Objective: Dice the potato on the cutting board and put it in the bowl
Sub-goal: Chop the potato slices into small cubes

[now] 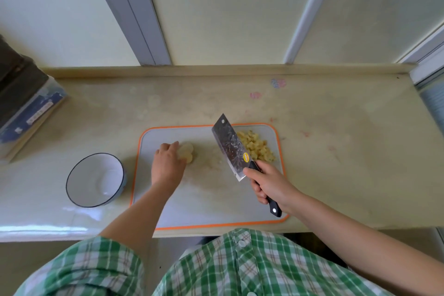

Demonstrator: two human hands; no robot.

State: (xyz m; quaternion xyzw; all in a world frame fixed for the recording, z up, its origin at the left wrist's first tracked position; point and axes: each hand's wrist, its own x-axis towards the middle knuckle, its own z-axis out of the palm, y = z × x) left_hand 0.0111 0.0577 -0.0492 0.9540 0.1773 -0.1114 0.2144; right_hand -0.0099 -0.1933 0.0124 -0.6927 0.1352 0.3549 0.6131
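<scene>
A grey cutting board (206, 202) with an orange rim lies on the counter. My left hand (167, 164) rests on a stack of pale potato slices (188, 152) near the board's upper left, fingers curled over them. My right hand (270, 184) grips the black handle of a cleaver (229, 145), whose wide blade is lifted and tilted above the board's middle. A heap of yellow diced potato (257, 146) sits at the board's upper right corner, just behind the blade. A white bowl (79, 190) with a dark rim stands empty left of the board.
A blue and white box (28, 108) leans at the counter's far left. The counter's front edge runs just below the board. A raised ledge and a window frame bound the back. My green plaid shirt (240, 264) fills the bottom.
</scene>
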